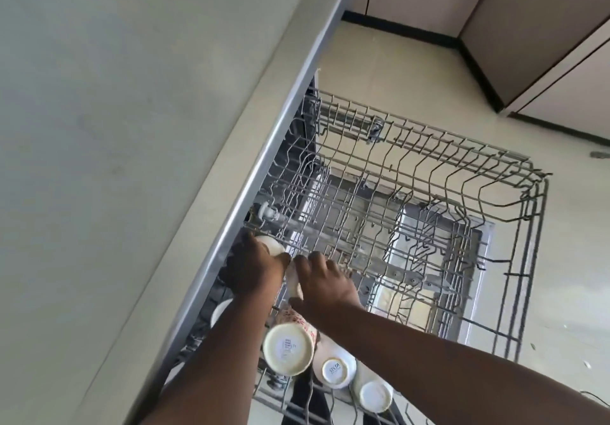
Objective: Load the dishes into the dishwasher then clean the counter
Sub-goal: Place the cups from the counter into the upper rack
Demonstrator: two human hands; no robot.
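Here your left hand (254, 268) grips a white cup (270, 245) at the upper rack's (462, 173) counter-side edge, while your right hand (325, 284) curls around another, likely seating both mouth-down among upturned mugs (288, 348).

One grey wire upper dishwasher rack (429, 173), pulled out from under the pale counter edge (251, 167). Two bare hands in the rack's near-left corner — left hand (252, 268) closer to the counter edge, right hand (325, 284) just beside it. Three upturned vessels in a row at the rack's near edge: one cream mug with red print (288, 348), one white cup with a stamped base (335, 370), one plain white cup (376, 395). One white rounded piece (270, 246) under the left hand's fingers, another pale piece (293, 284) between the hands — kind unclear. One white dish rim (220, 310) left of the rack, half hidden.
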